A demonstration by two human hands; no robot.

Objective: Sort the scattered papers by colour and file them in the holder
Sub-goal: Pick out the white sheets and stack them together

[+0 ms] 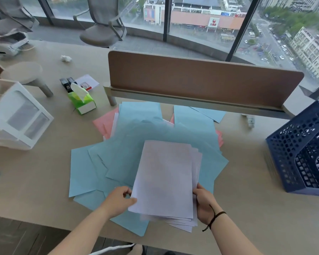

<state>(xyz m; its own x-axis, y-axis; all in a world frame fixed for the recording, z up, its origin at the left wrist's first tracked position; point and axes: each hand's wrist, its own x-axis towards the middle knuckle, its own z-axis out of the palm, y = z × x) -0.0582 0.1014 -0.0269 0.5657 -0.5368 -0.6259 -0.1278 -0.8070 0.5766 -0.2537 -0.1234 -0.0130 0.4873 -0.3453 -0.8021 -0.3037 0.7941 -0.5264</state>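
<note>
A stack of white papers (166, 179) sits above the desk's front edge, on top of the spread. My left hand (119, 199) pinches its lower left edge and my right hand (203, 205) grips its lower right edge. Under it lie several light blue sheets (122, 151), fanned across the middle of the desk. Pink sheets (105, 122) poke out at the back left and at the right edge of the pile. The dark blue perforated file holder (298, 153) stands at the right side of the desk.
A white plastic drawer unit (20, 120) sits at the left, a green tissue box (81, 100) behind it. A brown desk divider (201, 80) runs across the back. A small white bottle (250, 121) lies near the holder. Staplers (67, 83) sit at back left.
</note>
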